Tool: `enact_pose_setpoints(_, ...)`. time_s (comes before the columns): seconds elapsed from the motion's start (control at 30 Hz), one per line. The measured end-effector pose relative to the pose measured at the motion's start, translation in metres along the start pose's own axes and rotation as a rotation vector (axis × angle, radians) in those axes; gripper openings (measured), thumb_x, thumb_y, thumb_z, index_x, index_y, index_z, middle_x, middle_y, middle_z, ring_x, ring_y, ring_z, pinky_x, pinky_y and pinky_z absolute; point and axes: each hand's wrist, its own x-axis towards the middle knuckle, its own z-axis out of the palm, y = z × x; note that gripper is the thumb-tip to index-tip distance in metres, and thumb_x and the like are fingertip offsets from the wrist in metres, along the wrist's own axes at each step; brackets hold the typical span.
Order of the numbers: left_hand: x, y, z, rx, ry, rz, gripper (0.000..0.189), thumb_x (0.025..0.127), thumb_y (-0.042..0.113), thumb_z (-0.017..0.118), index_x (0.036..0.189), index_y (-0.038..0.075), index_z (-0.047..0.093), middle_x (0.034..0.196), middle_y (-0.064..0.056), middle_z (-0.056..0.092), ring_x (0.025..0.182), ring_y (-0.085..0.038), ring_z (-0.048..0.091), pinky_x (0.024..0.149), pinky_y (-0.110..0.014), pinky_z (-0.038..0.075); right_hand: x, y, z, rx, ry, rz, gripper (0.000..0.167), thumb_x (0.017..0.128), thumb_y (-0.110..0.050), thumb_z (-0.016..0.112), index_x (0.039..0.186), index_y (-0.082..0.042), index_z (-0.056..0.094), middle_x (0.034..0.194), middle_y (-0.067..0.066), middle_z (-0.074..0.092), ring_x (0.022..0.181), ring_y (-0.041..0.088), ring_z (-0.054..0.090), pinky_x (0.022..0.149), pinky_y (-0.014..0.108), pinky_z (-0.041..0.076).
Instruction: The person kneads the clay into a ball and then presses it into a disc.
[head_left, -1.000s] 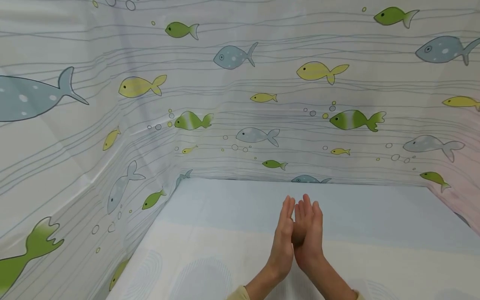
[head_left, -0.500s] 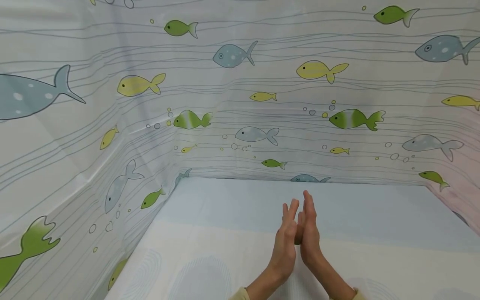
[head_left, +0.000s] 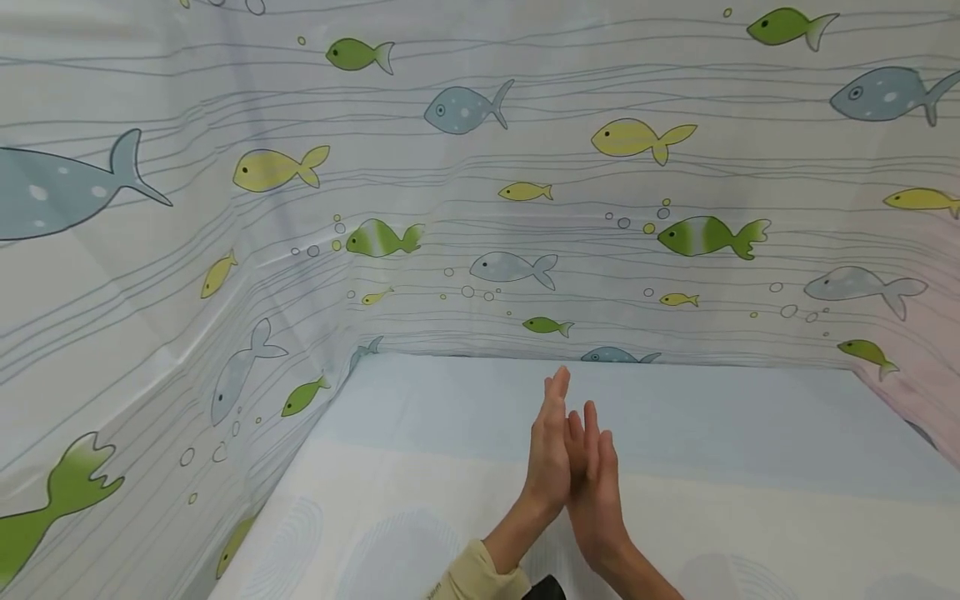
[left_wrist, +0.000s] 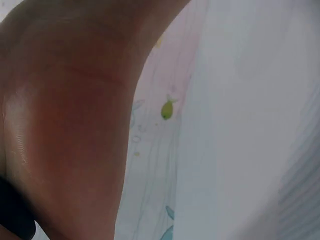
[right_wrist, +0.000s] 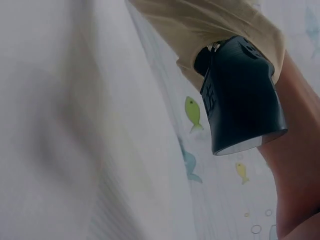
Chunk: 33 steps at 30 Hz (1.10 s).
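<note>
In the head view my left hand point(head_left: 550, 454) and my right hand point(head_left: 597, 492) stand upright, palm to palm, above the bed-like surface point(head_left: 450, 475). Both have fairly straight fingers pointing away from me. The left fingertips reach farther forward than the right ones. Whatever lies between the palms is hidden; a brown rounded thing showed there earlier, and I cannot tell its kind. Bare skin of a hand point(left_wrist: 75, 125) fills the left side of the left wrist view. In the right wrist view, a bare forearm point(right_wrist: 295, 165) comes out of a beige sleeve point(right_wrist: 220, 25).
A black wrist-worn device point(right_wrist: 245, 100) sits by the sleeve; its dark end point(head_left: 545, 588) also shows at the bottom of the head view. Pale hanging sheeting point(head_left: 420, 192) printed with green, yellow and blue fish surrounds the surface at the back and sides.
Both hands have shifted left. The left hand has slid forward and the right hand back, so the palms pass each other. The brown thing between them no longer shows clearly.
</note>
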Motion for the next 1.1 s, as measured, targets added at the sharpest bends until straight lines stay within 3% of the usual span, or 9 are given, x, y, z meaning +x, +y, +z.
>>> enact_pose_setpoints(0.27, 0.006, -0.005, -0.005, -0.03, -0.003, 0.013, 0.057, 0.105, 0.038, 0.021, 0.157, 0.015, 0.027, 0.161, 0.003, 0.026, 0.152, -0.016, 0.008, 0.121, -0.052, 0.003, -0.001, -0.004, 0.001, 0.011, -0.037, -0.001, 0.062, 0.103, -0.056, 0.003, 0.157, -0.032, -0.017, 0.166, 0.0, -0.008, 0.152, 0.022, -0.006, 0.118, 0.06, -0.003)
enact_pose_setpoints(0.63, 0.006, -0.02, -0.013, -0.065, 0.039, -0.087, 0.057, 0.105, 0.042, 0.021, 0.156, 0.018, 0.03, 0.161, 0.001, 0.029, 0.152, -0.019, 0.01, 0.12, -0.057, 0.001, -0.006, -0.004, 0.003, 0.0, -0.074, -0.001, 0.063, 0.105, -0.052, 0.003, 0.155, -0.025, -0.024, 0.163, -0.001, -0.023, 0.151, 0.03, -0.014, 0.117, 0.062, -0.001)
enact_pose_setpoints(1.1, 0.002, -0.035, -0.019, -0.064, 0.049, -0.159, 0.057, 0.106, 0.045, 0.018, 0.156, 0.021, 0.03, 0.161, 0.002, 0.029, 0.152, -0.02, 0.015, 0.119, -0.058, 0.006, -0.004, -0.011, 0.003, -0.005, -0.028, 0.005, 0.067, 0.104, -0.052, 0.006, 0.156, -0.019, -0.021, 0.163, -0.005, -0.021, 0.152, 0.028, -0.012, 0.12, 0.056, 0.005)
